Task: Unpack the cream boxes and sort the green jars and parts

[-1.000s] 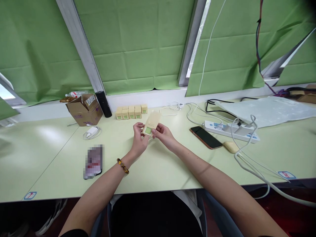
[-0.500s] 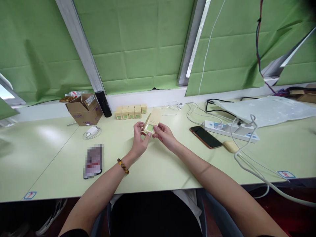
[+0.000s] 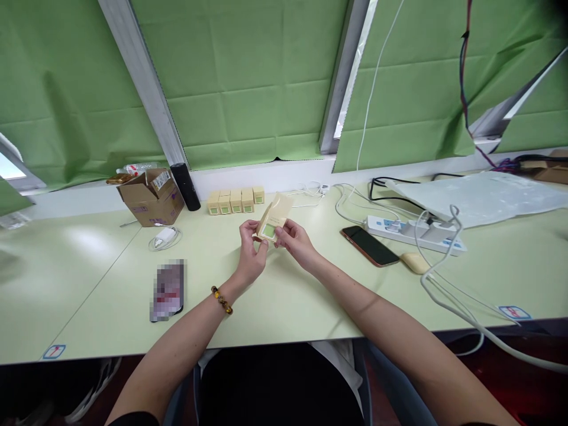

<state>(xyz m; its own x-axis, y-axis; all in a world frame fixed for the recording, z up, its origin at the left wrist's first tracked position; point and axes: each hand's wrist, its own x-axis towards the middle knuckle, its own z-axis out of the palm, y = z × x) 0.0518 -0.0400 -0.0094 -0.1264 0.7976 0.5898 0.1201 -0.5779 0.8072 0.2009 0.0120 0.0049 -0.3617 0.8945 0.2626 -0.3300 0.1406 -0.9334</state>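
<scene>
green blinds (image 3: 248,77) | grey slanted window frames (image 3: 141,83), bright gaps (image 3: 11,167) | low white wall (image 3: 248,177) | pale glossy table (image 3: 293,307)

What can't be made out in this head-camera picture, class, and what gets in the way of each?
All in the head view:
- Held card: print too small to read.
- Left hand and right hand: some fingertips hidden behind the card.
- Left phone: screen blurred into blocks.
- Brown box: bottom inside hidden by its walls.
- Far-right box: cut off by the right edge.
</scene>
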